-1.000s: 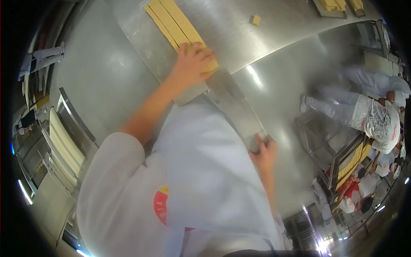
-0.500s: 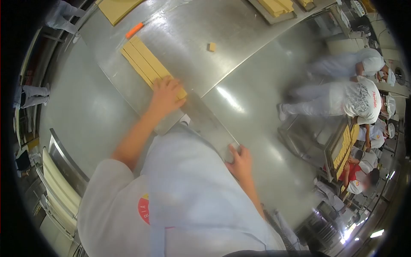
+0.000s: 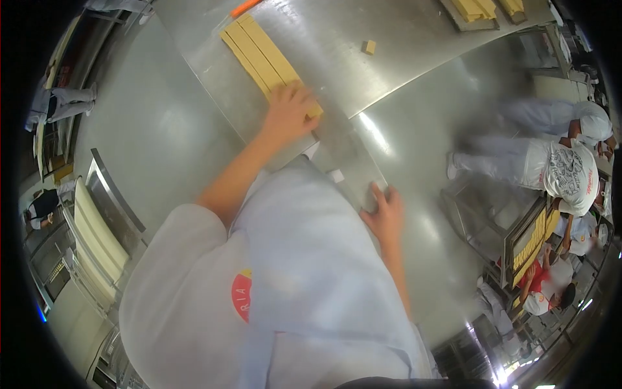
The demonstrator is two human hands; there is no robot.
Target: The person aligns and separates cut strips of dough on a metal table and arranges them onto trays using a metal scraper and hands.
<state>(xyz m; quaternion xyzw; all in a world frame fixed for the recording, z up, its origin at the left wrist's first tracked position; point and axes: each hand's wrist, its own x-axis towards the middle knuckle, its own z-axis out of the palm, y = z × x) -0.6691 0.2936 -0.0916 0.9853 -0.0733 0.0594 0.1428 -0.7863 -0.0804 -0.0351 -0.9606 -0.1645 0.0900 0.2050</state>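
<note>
Several long yellow strips (image 3: 259, 55) lie side by side on the metal table (image 3: 337, 65). My left hand (image 3: 289, 115) rests over their near end, with its fingers apart and curved on top, slightly blurred. A wide, flat metal blade (image 3: 353, 152) extends from beside that end toward my right hand (image 3: 387, 214), whose thumb and fingers are at its near end, closed on it. A small yellow block (image 3: 368, 47) sits apart to the right of the strips. Two small white patches (image 3: 335, 175) show near my apron; I cannot make out what they are.
An orange handle (image 3: 246, 7) lies beyond the strips. Trays with yellow pieces (image 3: 476, 10) stand at the back right. Several people (image 3: 564, 168) in white are at the right, near a rack (image 3: 531, 243) of yellow pieces. Pale boards (image 3: 97, 223) stand at the left.
The camera view has shifted between frames. My left hand stays over the near end of the strips, and my right hand stays at the end of the blade.
</note>
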